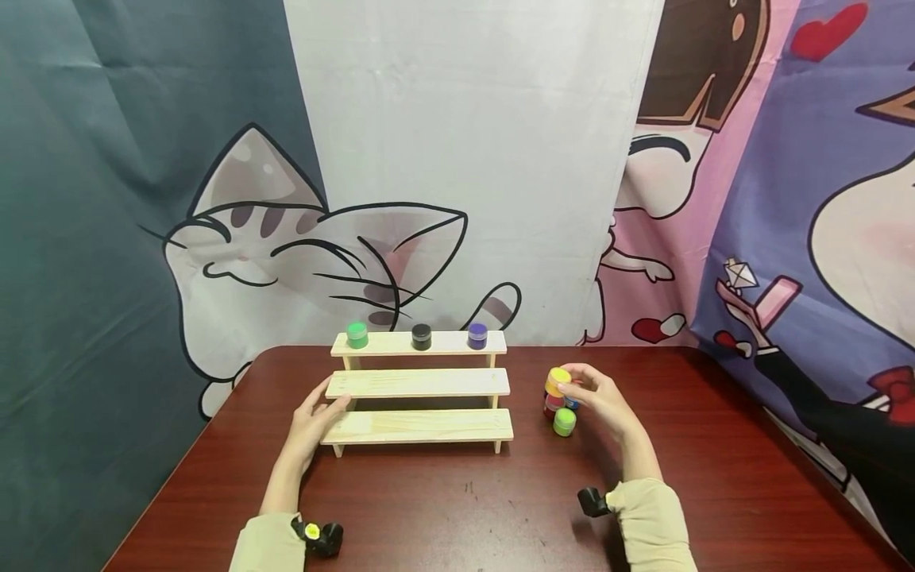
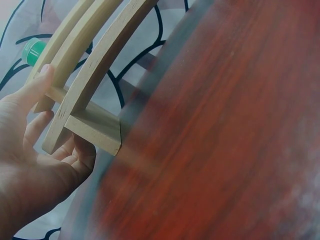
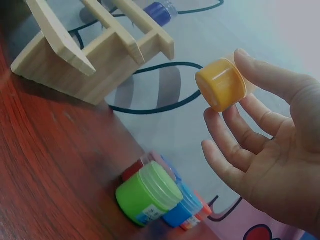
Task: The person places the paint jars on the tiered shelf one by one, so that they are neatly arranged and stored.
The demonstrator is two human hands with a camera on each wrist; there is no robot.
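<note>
A three-step wooden stand (image 1: 418, 383) sits on the table. My left hand (image 1: 307, 425) grips its left end, the thumb against the middle step and the other fingers curled beside and below in the left wrist view. On the top step are a green paint jar (image 1: 357, 336), a black one (image 1: 422, 338) and a purple one (image 1: 477, 337). My right hand (image 1: 603, 403) pinches a yellow paint jar (image 3: 220, 85) between thumb and fingertips, lifted off the table. Below it stand a light green jar (image 3: 142, 197), a blue jar (image 3: 181, 206) and reddish jars, partly hidden.
The dark reddish-brown table (image 1: 457, 508) extends around the stand. Behind it hangs a cloth backdrop (image 1: 465, 119) with cartoon figures. Both wrists carry small black cameras.
</note>
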